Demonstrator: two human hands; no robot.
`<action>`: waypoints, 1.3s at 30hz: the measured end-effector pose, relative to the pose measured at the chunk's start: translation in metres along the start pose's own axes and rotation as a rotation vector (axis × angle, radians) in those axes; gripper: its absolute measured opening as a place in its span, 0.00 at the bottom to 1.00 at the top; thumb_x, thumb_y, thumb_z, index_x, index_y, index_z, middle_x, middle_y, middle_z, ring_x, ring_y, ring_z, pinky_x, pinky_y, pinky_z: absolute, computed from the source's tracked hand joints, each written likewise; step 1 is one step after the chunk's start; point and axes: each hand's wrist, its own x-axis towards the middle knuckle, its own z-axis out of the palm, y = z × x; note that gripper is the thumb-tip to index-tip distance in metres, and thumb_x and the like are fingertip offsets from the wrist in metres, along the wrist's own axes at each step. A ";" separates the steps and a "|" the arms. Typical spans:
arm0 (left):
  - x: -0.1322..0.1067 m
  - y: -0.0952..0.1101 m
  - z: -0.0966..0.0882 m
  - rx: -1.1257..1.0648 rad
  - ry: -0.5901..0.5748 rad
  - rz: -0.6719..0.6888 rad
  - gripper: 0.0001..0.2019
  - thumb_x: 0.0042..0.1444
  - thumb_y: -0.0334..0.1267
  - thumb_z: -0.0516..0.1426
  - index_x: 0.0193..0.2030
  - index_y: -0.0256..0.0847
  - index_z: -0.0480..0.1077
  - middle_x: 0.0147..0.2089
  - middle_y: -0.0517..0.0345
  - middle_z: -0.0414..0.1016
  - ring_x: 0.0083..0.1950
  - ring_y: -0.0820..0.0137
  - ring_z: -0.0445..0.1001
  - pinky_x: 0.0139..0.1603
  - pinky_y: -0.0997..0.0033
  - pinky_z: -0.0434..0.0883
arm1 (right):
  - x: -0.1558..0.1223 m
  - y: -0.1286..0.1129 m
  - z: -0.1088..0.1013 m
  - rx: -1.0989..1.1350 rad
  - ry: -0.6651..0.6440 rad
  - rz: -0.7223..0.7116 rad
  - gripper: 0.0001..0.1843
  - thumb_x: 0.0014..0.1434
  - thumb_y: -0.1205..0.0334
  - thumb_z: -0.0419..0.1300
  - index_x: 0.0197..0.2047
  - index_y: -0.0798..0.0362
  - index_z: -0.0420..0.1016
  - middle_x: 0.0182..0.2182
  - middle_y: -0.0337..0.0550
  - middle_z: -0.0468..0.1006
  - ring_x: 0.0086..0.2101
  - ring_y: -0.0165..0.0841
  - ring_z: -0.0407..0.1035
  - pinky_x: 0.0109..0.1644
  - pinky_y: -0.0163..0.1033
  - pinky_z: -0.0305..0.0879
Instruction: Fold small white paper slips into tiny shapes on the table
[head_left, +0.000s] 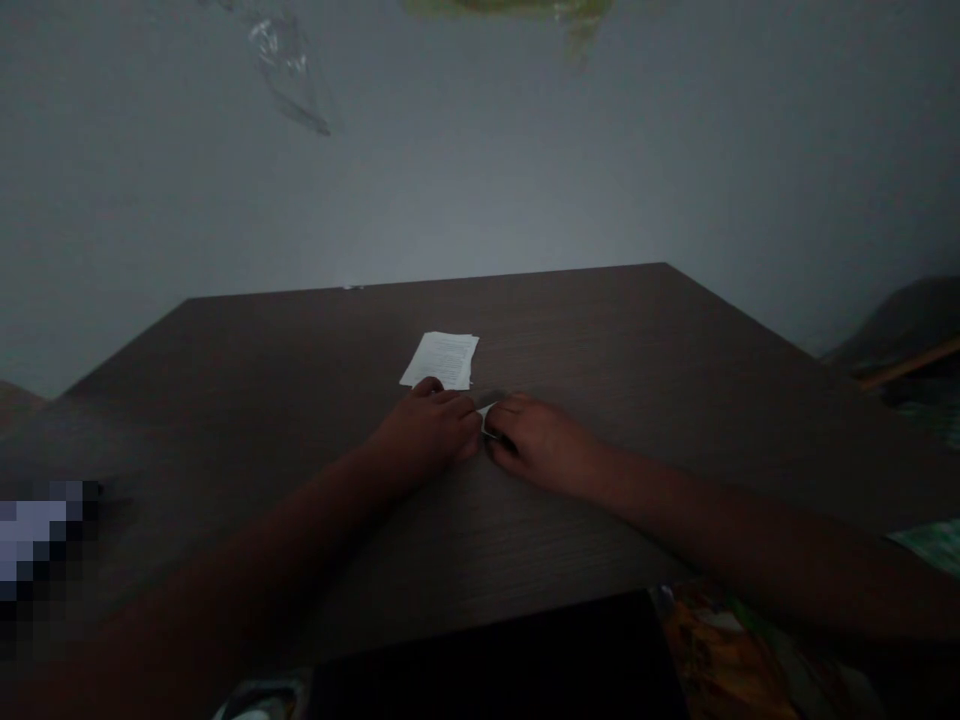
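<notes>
Both my hands rest close together in the middle of a dark wooden table (675, 400). My left hand (427, 430) and my right hand (544, 440) have their fingers curled in a pinch on a small white piece of paper (486, 415) that shows between them. Most of that piece is hidden by my fingers. A folded white printed sheet (442, 360) lies flat on the table just beyond my left hand, its near edge touching or almost touching my knuckles.
A pale wall (480, 180) rises right behind the table's far edge, with clear plastic film (289, 75) stuck high on it. A dark flat object (510, 650) lies at the table's near edge. Colourful printed fabric (735, 660) shows lower right. The light is dim.
</notes>
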 end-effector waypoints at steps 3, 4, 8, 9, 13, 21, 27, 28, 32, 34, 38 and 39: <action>-0.002 0.000 0.000 -0.033 0.046 -0.043 0.06 0.71 0.32 0.59 0.43 0.40 0.77 0.42 0.53 0.84 0.46 0.59 0.82 0.55 0.55 0.70 | 0.001 0.007 0.007 0.029 0.050 -0.021 0.07 0.70 0.70 0.62 0.39 0.53 0.78 0.38 0.48 0.83 0.43 0.40 0.76 0.52 0.46 0.72; -0.003 0.001 -0.001 -0.052 0.071 -0.067 0.05 0.71 0.32 0.59 0.43 0.40 0.77 0.42 0.54 0.84 0.46 0.59 0.82 0.55 0.55 0.70 | 0.000 0.009 0.009 0.033 0.080 -0.027 0.07 0.71 0.69 0.61 0.39 0.53 0.78 0.38 0.48 0.82 0.42 0.40 0.76 0.52 0.46 0.72; -0.005 0.012 -0.008 -0.147 0.182 -0.185 0.02 0.69 0.33 0.60 0.44 0.42 0.76 0.45 0.53 0.84 0.48 0.59 0.81 0.53 0.55 0.70 | -0.003 0.012 0.010 0.012 0.217 -0.080 0.10 0.74 0.67 0.58 0.39 0.52 0.77 0.37 0.46 0.82 0.41 0.39 0.74 0.51 0.46 0.72; -0.005 0.016 -0.010 -0.166 0.205 -0.203 0.02 0.68 0.33 0.60 0.45 0.42 0.76 0.45 0.53 0.84 0.48 0.58 0.80 0.53 0.54 0.70 | -0.004 0.012 0.009 0.007 0.247 -0.098 0.11 0.75 0.66 0.57 0.39 0.52 0.77 0.37 0.46 0.82 0.40 0.39 0.74 0.51 0.46 0.72; -0.003 0.027 -0.019 -0.183 0.270 -0.241 0.02 0.66 0.33 0.61 0.41 0.42 0.75 0.43 0.54 0.84 0.48 0.57 0.78 0.51 0.53 0.69 | -0.007 0.009 0.008 0.000 0.338 -0.179 0.13 0.76 0.66 0.55 0.40 0.52 0.78 0.36 0.46 0.81 0.40 0.39 0.73 0.51 0.47 0.72; -0.001 0.037 -0.034 -0.146 0.355 -0.229 0.06 0.62 0.31 0.58 0.34 0.44 0.70 0.35 0.57 0.80 0.41 0.61 0.74 0.48 0.55 0.65 | -0.009 -0.001 0.004 -0.007 0.486 -0.294 0.15 0.77 0.69 0.53 0.39 0.52 0.78 0.35 0.48 0.80 0.38 0.40 0.72 0.45 0.46 0.74; -0.011 0.018 -0.038 -0.106 0.342 -0.289 0.07 0.61 0.31 0.58 0.32 0.45 0.67 0.33 0.58 0.78 0.40 0.61 0.74 0.48 0.56 0.64 | -0.013 0.005 -0.010 0.010 0.503 -0.263 0.12 0.77 0.68 0.54 0.46 0.53 0.80 0.41 0.50 0.85 0.41 0.40 0.77 0.50 0.48 0.77; -0.015 0.011 -0.038 -0.101 0.336 -0.316 0.08 0.60 0.31 0.58 0.31 0.45 0.66 0.32 0.58 0.77 0.40 0.60 0.74 0.48 0.56 0.64 | -0.013 0.008 -0.012 0.010 0.516 -0.250 0.12 0.77 0.68 0.54 0.47 0.53 0.80 0.41 0.50 0.85 0.42 0.40 0.77 0.50 0.48 0.78; -0.022 -0.005 -0.041 -0.092 0.373 -0.409 0.08 0.60 0.32 0.59 0.31 0.45 0.65 0.33 0.58 0.78 0.42 0.59 0.76 0.51 0.56 0.64 | -0.013 0.016 -0.014 -0.007 0.570 -0.207 0.11 0.75 0.68 0.56 0.45 0.52 0.80 0.39 0.49 0.85 0.41 0.40 0.78 0.49 0.48 0.77; -0.021 -0.001 -0.042 -0.103 0.387 -0.388 0.05 0.62 0.32 0.59 0.35 0.45 0.68 0.38 0.57 0.81 0.45 0.58 0.77 0.52 0.55 0.64 | -0.012 0.016 -0.013 -0.007 0.548 -0.196 0.11 0.75 0.68 0.56 0.43 0.52 0.80 0.38 0.48 0.84 0.40 0.40 0.77 0.49 0.49 0.77; -0.014 0.019 -0.041 -0.149 0.403 -0.280 0.04 0.68 0.34 0.57 0.43 0.44 0.74 0.45 0.54 0.85 0.49 0.58 0.79 0.53 0.55 0.64 | -0.011 0.008 -0.008 -0.004 0.504 -0.207 0.12 0.77 0.66 0.56 0.42 0.51 0.80 0.38 0.47 0.85 0.39 0.39 0.77 0.49 0.49 0.77; -0.012 0.024 -0.041 -0.155 0.415 -0.264 0.05 0.69 0.33 0.57 0.43 0.44 0.74 0.44 0.55 0.85 0.48 0.58 0.79 0.52 0.54 0.64 | -0.010 0.006 -0.008 -0.013 0.500 -0.213 0.13 0.77 0.66 0.56 0.42 0.52 0.80 0.38 0.48 0.85 0.39 0.40 0.77 0.49 0.49 0.77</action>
